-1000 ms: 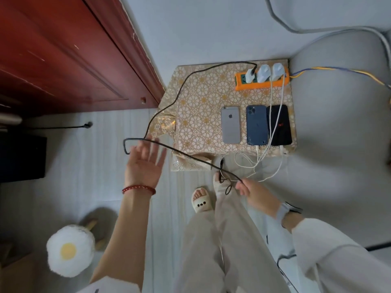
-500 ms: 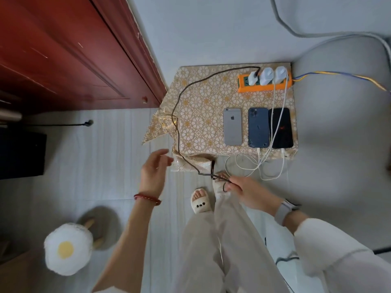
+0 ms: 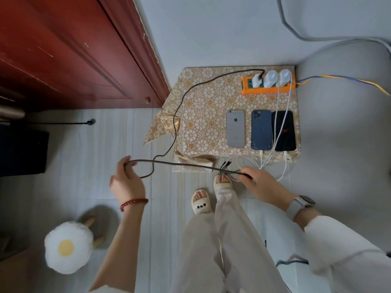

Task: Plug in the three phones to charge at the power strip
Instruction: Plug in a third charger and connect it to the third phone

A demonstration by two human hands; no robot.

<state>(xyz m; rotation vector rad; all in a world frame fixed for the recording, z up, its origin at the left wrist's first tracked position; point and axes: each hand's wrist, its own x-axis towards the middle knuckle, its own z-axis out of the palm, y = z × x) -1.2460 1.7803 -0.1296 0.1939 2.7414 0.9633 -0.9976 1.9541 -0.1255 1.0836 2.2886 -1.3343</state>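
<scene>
- Head view: I take the orange plastic power strip (image 3: 268,85) at the far edge of the small table with the gold floral cloth (image 3: 203,115) as my landmark.
- Three white charger bricks (image 3: 270,78) stand in the strip side by side, so the mains end looks done.
- Nearer me than the strip, three phones lie in a row, backs up: a silver phone (image 3: 235,128) on the left, a dark blue phone (image 3: 261,130) in the middle, a black phone (image 3: 284,131) on the right.
- Two white cables (image 3: 278,115) run from the strip across the blue and black phones and loop to their near ends; both seem connected.
- The silver phone has no lead at its near end, so I judge it the one left.
- A dark braided cable (image 3: 184,94) leaves the leftmost brick, drops off the table's left side and stretches between my hands, in front of the table.
- My left hand (image 3: 127,182) holds a bend of the cable in curled fingers, keeping slack off the floor.
- My right hand (image 3: 257,183) pinches the cable near its splayed multi-tip end (image 3: 226,166), presumably to pick the right connector for the silver phone.
</scene>
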